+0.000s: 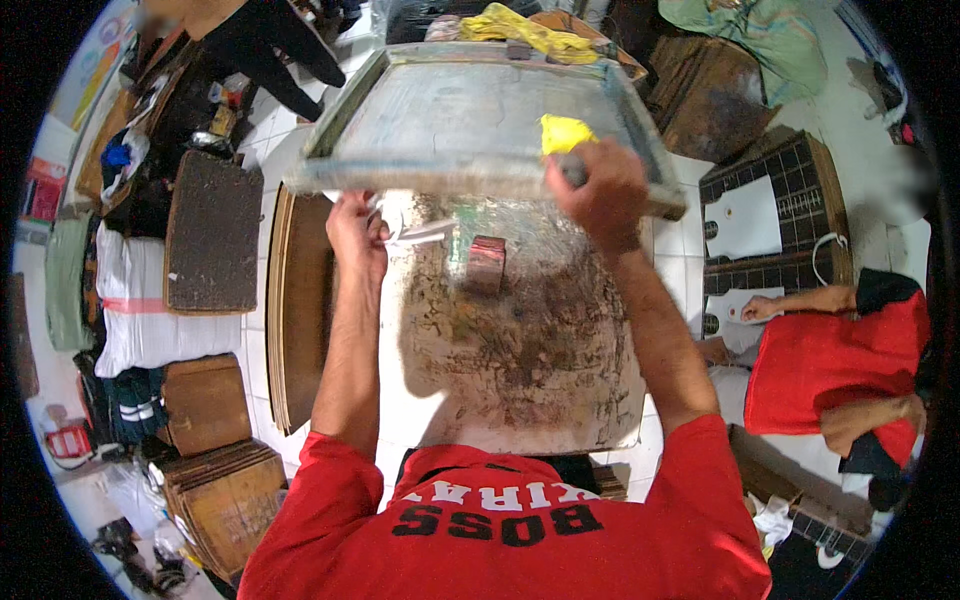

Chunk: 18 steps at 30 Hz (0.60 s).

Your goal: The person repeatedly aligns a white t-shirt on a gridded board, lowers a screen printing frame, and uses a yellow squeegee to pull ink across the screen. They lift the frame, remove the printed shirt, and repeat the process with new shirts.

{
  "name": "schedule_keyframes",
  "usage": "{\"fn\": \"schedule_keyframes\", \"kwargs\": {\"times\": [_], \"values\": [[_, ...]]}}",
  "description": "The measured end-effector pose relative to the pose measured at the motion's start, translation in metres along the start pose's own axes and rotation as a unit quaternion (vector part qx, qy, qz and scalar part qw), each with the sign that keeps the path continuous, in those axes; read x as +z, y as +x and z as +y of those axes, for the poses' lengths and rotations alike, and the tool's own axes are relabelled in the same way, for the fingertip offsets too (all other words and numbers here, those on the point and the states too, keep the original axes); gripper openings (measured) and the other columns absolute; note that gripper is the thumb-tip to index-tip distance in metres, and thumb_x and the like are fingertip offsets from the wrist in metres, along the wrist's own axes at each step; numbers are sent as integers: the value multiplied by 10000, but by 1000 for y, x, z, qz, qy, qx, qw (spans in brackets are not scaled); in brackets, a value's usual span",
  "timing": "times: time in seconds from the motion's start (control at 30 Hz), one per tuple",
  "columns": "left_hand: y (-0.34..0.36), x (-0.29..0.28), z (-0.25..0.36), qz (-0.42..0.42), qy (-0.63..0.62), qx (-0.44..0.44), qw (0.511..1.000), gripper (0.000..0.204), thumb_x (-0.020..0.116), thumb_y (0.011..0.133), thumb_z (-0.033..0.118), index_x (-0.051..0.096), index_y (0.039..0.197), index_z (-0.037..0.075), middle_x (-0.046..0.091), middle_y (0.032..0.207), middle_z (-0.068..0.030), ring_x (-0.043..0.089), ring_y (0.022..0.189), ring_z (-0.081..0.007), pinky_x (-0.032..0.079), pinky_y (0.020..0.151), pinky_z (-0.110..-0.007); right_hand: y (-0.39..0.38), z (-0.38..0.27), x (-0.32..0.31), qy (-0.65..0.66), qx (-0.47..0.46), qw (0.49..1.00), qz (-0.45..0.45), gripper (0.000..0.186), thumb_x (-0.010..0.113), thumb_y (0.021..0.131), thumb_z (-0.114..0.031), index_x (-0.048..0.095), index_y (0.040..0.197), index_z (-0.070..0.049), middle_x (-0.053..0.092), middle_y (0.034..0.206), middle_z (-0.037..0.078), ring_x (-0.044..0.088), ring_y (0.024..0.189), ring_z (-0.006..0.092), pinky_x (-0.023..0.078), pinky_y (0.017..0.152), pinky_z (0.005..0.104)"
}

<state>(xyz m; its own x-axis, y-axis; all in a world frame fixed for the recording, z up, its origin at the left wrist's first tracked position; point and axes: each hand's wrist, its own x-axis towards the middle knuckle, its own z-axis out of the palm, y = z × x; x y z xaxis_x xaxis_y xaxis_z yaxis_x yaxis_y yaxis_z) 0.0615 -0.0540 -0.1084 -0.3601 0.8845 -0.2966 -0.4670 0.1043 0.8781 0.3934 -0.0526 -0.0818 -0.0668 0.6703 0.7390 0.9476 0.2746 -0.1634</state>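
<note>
A large screen-printing frame (470, 180) stands raised and tilted over the worn, stained work board (520, 360); its near edge is blurred. My left hand (357, 235) is closed at the frame's near left corner, fingers on a thin white strip (420, 237) that trails to the right over the board. At the frame's near right side my right hand (605, 195) wraps round a dark grey rounded thing (574, 170), whose kind I cannot make out. Just beyond its fingers shows a bright yellow piece (565, 133), perhaps cloth. A small reddish-brown block (487, 262) sits on the board.
Yellow gloves or cloth (525, 32) lie beyond the frame. Brown boards (297, 300) lean at the left, near a dark panel (213, 232). On the right, a co-worker in a red shirt (840, 360) reaches to white pieces on a dark gridded board (785, 160). Another person's legs (275, 55) stand back left.
</note>
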Motion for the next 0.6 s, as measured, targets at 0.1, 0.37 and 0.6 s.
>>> {"fn": "schedule_keyframes", "kwargs": {"times": [0.1, 0.37, 0.6], "values": [[-7, 28, -38, -54, 401, 188, 895, 539, 646, 951, 303, 524, 1331, -60, 679, 943, -176, 650, 717, -218, 552, 654, -369, 79, 4, -19, -43, 26, 998, 23, 313, 799, 817, -420, 691, 870, -131, 699, 829, 84, 702, 798, 339, 546, 751, 432], [-38, -69, -164, -208, 671, 125, 701, 1120, 795, 739, 650, 367, 1539, -7, 530, 1350, -359, 667, 1102, -439, 586, 866, -481, 234, 39, -43, -136, 108, 981, -88, 829, 558, 867, -767, 700, 1297, -73, 703, 1246, 227, 651, 1199, 402, 494, 1025, 469], [21, -242, -89, 35, 651, -25, 758, 1305, 820, 677, 681, 196, 1621, 31, 460, 1440, -279, 615, 1198, -433, 543, 961, -496, 281, 80, -37, -98, 102, 983, -116, 722, 567, 944, -653, 675, 1344, -62, 662, 1347, 211, 608, 1266, 380, 437, 1091, 418]]}}
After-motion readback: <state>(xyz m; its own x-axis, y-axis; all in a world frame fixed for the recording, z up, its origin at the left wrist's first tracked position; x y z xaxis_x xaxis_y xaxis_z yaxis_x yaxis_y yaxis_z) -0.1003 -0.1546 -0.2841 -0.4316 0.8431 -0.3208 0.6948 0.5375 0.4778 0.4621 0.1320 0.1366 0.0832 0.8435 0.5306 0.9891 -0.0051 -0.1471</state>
